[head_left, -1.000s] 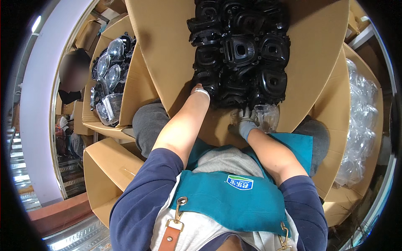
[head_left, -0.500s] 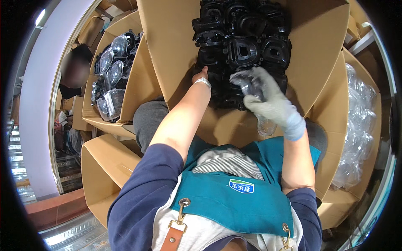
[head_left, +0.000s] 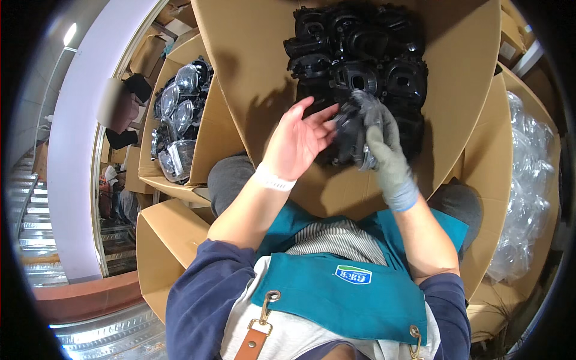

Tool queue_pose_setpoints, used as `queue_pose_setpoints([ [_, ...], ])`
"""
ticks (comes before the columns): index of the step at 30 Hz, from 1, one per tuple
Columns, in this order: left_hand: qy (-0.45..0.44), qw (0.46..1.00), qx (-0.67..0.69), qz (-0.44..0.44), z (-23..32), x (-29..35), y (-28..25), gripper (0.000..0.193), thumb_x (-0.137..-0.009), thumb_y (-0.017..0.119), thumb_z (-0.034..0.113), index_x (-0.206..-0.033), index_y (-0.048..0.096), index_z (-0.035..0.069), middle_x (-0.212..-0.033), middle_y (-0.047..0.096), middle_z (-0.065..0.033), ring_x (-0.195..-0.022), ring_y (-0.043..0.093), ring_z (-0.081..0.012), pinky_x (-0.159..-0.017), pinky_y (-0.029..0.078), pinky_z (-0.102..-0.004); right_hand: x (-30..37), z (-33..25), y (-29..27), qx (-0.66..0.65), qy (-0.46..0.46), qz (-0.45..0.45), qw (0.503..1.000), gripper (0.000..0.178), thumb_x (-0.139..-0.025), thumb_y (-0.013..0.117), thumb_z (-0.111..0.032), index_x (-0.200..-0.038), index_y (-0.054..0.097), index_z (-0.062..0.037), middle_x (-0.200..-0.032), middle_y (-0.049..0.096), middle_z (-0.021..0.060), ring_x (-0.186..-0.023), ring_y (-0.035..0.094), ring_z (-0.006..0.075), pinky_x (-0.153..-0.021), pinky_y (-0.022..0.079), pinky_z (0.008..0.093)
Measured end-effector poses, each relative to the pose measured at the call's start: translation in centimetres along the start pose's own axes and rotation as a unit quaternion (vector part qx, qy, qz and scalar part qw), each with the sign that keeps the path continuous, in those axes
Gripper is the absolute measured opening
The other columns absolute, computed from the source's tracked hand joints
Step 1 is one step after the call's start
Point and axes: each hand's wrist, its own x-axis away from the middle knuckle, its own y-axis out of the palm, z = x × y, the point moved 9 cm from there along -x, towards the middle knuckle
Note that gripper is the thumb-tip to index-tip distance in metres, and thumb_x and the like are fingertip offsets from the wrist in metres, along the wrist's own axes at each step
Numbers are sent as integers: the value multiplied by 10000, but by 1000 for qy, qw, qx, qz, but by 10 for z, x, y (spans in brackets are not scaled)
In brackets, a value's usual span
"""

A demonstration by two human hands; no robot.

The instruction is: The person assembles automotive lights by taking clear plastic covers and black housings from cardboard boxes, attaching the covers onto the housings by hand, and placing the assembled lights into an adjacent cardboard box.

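My left hand (head_left: 298, 141) is bare, with a white band at the wrist. Its palm is turned up and its fingers are spread, the fingertips close to the part in my other hand. My right hand (head_left: 387, 150), in a grey-white glove, is closed on a clear plastic cover (head_left: 362, 137), tilted and smeared by motion; black shows through or behind it. Both hands are over a large cardboard box (head_left: 252, 57) before me. Inside it, rows of glossy black lamp housings (head_left: 354, 78) are stacked, some with an opening in the middle.
On the left, a carton (head_left: 219, 138) holds black housings with clear lenses (head_left: 180, 111). Below it is another open carton (head_left: 159, 240). A carton (head_left: 480, 174) at the right is filled with clear plastic covers (head_left: 525, 192). A person (head_left: 123, 108) is beyond the white post (head_left: 72, 150).
My left hand has lifted off the housings and turned palm up, beside the right hand. The clear cover in my right hand has turned and come nearer the left fingers. The view has shifted slightly.
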Motion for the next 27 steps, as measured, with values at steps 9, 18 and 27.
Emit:
queue_pose_setpoints([
  [9,172,548,-819,-18,22,35,98,874,-723,729,457,-1393,343,50,-1494,175,-298,-1384,152,-499,-1090,213,-564,14,-2,38,-208,50,-39,976,443,-975,453,-321,-1332,449,-58,-1254,563,76,-1101,583,197,-951,494,333],
  [18,199,860,-470,18,-22,28,55,1021,-786,706,396,-1453,34,15,-1503,127,-269,-1406,162,-374,-1117,167,-495,32,-49,50,37,-127,-38,990,850,-876,658,-341,-1466,155,6,-1414,365,149,-1292,394,240,-1054,360,352],
  [27,159,941,-297,5,-27,24,47,948,-802,669,495,-1471,190,25,-1427,362,-114,-1275,420,-221,-1061,333,-360,43,-59,46,253,-257,-25,933,874,-854,643,-469,-1443,236,33,-1383,415,160,-1261,439,258,-1049,363,357],
])
